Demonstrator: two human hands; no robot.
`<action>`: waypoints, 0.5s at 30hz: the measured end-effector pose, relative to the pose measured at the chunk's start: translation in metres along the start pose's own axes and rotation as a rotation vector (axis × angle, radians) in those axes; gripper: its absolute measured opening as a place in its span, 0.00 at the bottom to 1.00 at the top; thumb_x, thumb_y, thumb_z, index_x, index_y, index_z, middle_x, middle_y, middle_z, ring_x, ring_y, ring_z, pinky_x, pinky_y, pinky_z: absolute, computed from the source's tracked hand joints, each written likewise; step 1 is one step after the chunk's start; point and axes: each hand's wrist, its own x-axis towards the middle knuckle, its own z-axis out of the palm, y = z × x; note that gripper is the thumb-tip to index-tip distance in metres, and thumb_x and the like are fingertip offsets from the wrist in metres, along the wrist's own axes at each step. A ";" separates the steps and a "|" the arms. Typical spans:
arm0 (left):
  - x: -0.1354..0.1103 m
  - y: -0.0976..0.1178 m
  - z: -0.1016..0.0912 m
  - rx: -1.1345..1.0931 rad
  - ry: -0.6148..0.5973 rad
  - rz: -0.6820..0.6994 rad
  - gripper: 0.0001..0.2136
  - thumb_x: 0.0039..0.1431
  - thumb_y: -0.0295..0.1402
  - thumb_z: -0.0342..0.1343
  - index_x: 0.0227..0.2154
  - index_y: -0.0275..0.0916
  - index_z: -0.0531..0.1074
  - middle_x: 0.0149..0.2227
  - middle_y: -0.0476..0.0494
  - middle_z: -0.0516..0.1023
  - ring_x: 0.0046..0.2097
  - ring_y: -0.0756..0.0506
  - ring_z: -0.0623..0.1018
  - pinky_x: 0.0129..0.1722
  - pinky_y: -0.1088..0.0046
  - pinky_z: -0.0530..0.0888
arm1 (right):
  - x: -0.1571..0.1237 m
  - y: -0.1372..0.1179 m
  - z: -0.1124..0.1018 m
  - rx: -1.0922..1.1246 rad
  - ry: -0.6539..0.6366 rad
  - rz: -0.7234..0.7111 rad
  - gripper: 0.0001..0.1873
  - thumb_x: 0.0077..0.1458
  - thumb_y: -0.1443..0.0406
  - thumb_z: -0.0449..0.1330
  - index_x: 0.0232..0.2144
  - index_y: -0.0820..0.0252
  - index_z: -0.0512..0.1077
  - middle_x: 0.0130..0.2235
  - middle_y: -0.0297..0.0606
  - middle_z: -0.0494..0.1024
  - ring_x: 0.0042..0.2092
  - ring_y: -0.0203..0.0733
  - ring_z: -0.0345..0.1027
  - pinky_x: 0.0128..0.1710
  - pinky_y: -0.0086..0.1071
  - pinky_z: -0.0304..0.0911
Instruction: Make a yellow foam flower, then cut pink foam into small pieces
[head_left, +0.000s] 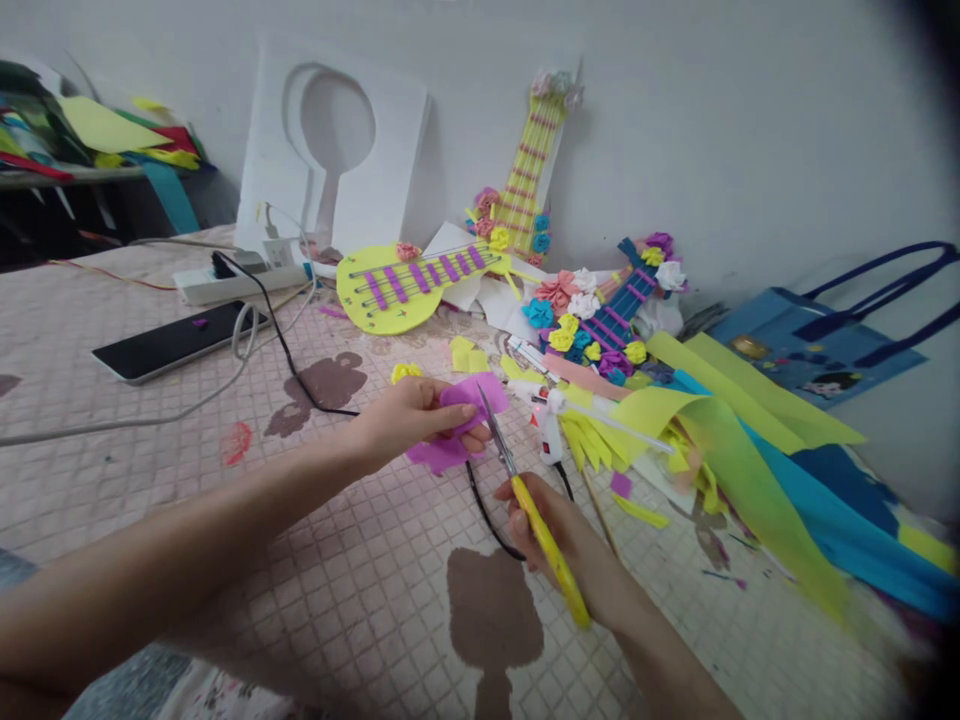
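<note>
Between the fingers of my left hand is a piece of purple paper, pinched near its left side. More purple paper shows below that hand. My right hand is closed on yellow-handled scissors, whose metal blades point up and left at the edge of the purple piece. How far the blades are apart is hard to see. A yellow paper flower lies just behind my left hand. A white glue gun with a black cord rests right of the blades.
Behind stand a yellow paper instrument with purple strips and others trimmed with paper flowers. Yellow and blue paper sheets cover the right side. At left are a phone, a power strip and loose cords; a blue bag stands far right.
</note>
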 end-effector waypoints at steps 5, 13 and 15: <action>-0.001 0.001 0.000 0.016 -0.002 0.014 0.11 0.56 0.37 0.58 0.32 0.33 0.78 0.34 0.39 0.82 0.34 0.49 0.80 0.37 0.77 0.75 | -0.002 -0.013 -0.003 -0.035 -0.044 0.006 0.19 0.52 0.48 0.57 0.33 0.57 0.62 0.25 0.28 0.59 0.24 0.31 0.53 0.20 0.25 0.55; -0.001 0.002 0.002 -0.006 0.000 0.008 0.10 0.56 0.36 0.58 0.31 0.33 0.78 0.34 0.39 0.82 0.34 0.50 0.80 0.36 0.76 0.75 | -0.005 -0.023 -0.003 0.054 -0.060 0.034 0.20 0.50 0.47 0.58 0.30 0.56 0.60 0.28 0.30 0.60 0.26 0.32 0.54 0.21 0.26 0.55; -0.002 0.003 0.003 -0.004 0.007 0.008 0.09 0.56 0.35 0.58 0.31 0.33 0.77 0.33 0.40 0.82 0.33 0.50 0.80 0.36 0.76 0.75 | -0.005 -0.022 -0.004 0.041 -0.055 0.020 0.19 0.51 0.49 0.58 0.30 0.55 0.60 0.28 0.30 0.61 0.26 0.32 0.54 0.22 0.27 0.56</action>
